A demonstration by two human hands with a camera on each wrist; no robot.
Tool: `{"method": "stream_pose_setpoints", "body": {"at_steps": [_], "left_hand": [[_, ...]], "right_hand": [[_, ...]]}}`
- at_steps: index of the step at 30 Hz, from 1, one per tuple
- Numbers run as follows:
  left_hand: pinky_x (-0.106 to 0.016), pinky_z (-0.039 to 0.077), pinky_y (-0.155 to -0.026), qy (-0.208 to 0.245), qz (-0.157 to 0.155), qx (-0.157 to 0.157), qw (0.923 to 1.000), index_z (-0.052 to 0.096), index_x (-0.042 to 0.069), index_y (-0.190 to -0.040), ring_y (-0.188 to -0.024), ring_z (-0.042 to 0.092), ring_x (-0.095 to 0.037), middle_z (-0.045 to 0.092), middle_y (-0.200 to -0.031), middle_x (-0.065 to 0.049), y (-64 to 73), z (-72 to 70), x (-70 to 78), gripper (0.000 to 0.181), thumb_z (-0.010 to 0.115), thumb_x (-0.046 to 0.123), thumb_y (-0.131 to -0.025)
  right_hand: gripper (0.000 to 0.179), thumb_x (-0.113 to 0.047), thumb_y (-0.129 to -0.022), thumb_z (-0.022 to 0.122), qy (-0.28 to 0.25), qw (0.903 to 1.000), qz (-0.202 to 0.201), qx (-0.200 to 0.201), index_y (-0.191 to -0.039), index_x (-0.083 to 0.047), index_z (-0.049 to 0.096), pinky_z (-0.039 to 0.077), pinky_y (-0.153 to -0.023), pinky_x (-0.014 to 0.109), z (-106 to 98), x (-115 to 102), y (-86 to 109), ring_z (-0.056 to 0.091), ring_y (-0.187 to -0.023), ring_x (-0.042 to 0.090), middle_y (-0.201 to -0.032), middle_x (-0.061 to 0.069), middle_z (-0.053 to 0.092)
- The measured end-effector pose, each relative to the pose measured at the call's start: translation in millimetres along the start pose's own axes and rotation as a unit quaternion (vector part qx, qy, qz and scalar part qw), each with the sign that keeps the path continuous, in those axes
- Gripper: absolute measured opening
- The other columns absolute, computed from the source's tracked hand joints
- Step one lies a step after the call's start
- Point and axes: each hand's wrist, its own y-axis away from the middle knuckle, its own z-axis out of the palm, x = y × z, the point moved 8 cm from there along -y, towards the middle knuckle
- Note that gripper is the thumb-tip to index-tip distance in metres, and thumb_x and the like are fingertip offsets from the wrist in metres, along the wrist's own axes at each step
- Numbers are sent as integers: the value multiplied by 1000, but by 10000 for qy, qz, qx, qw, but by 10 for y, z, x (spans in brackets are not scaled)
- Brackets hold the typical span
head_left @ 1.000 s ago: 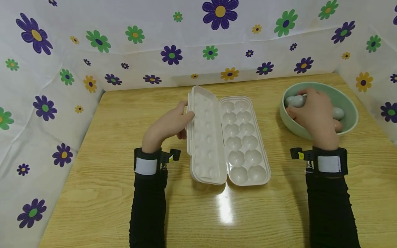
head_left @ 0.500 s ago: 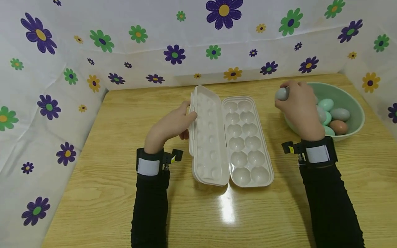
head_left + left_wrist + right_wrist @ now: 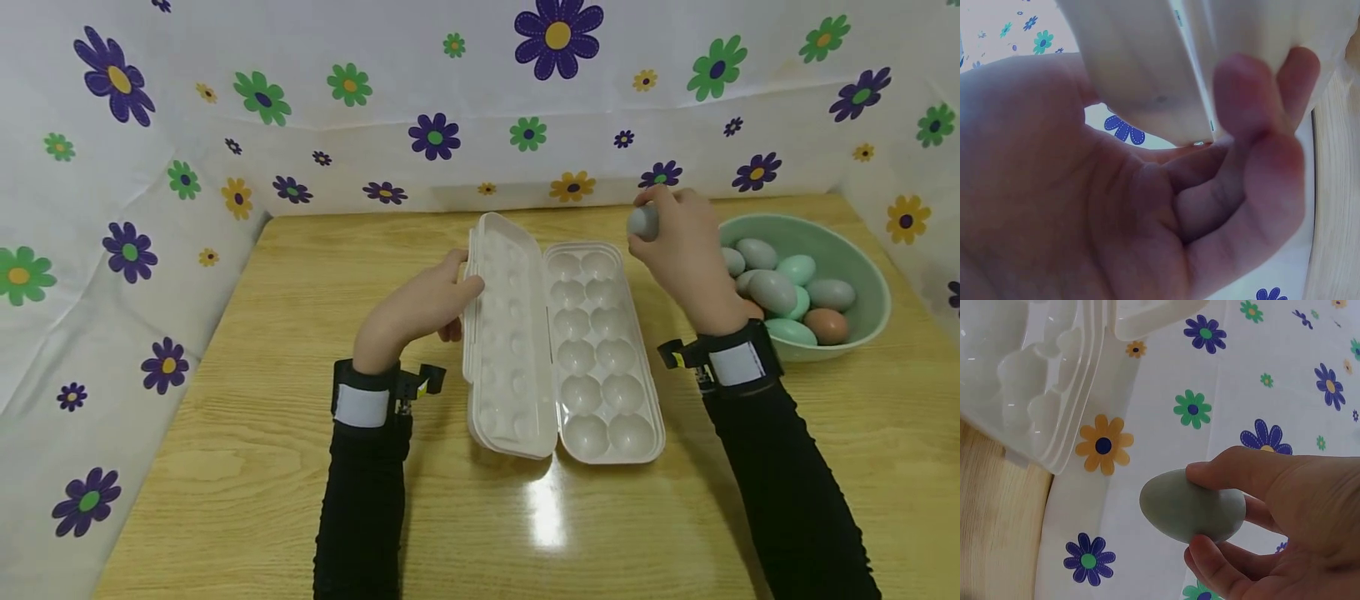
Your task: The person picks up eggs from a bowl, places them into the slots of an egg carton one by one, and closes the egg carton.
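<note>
An egg carton (image 3: pixel 606 357) of white plastic lies opened on the table, its rows of round hollows bare. Its lid (image 3: pixel 504 333) stands tilted up on the left. My left hand (image 3: pixel 416 307) grips the lid's outer edge, thumb on the inner side and fingers behind; the left wrist view shows the curled fingers (image 3: pixel 1272 181) against the plastic. Between thumb and fingertips my right hand (image 3: pixel 686 250) pinches a grey-green egg (image 3: pixel 1188 506), held in the air just beyond the carton's far right corner. Part of that egg is hidden by the fingers.
A pale green bowl (image 3: pixel 870 292) at the right holds several grey, mint and brown eggs, such as a brown egg (image 3: pixel 827 326). A flower-printed cloth (image 3: pixel 480 92) rises behind and beside the wooden table (image 3: pixel 225 375).
My right hand has lifted the grey-green egg out of the bowl and moved left toward the carton. The left hand keeps its grip on the lid. The head view has shifted slightly.
</note>
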Motion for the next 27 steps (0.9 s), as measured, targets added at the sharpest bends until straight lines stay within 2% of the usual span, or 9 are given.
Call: {"method": "stream_pose_setpoints", "body": {"at_steps": [4,10,14,19,27], "left_hand": [[-37,50,-56,-86,-27,-41,10000,20,9,-147,-54,56,-24,60,-73,-10,-7,35,20,56,33,30,-97],[-40,51,-61,-181,-83,-78,9998,18,10,-148,-55,57,-25,60,-72,-12,-26,52,52,57,33,31,-97],[-38,50,-61,-225,-132,-67,9996,18,10,-148,-56,57,-25,60,-74,-13,-9,39,62,57,33,31,-97],[-35,49,-60,-201,-168,-60,9996,19,10,-147,-56,56,-25,59,-73,-10,23,21,50,56,33,31,-97],[-41,51,-64,-267,-216,32,9994,17,13,-148,-57,57,-24,60,-72,-10,28,-10,21,57,33,32,-97]], "right_hand": [[39,-12,-84,63,13,10000,-53,-14,-120,-2,52,43,-84,59,42,3,19,44,-109,48,-119,33,48],[36,-10,-83,65,18,9997,-225,21,-117,-2,55,41,-84,57,75,13,10,45,-106,47,-114,32,51],[35,-11,-83,64,-41,9996,-287,-37,-116,-3,55,41,-85,55,108,-8,-28,45,-107,45,-114,30,52],[36,-11,-84,64,-114,9994,-293,-136,-118,-4,55,41,-85,54,150,-47,-68,44,-110,44,-117,29,51],[37,-11,-83,65,-133,9990,-347,-254,-118,-4,55,42,-87,54,199,-105,-141,45,-111,43,-121,28,52]]}}
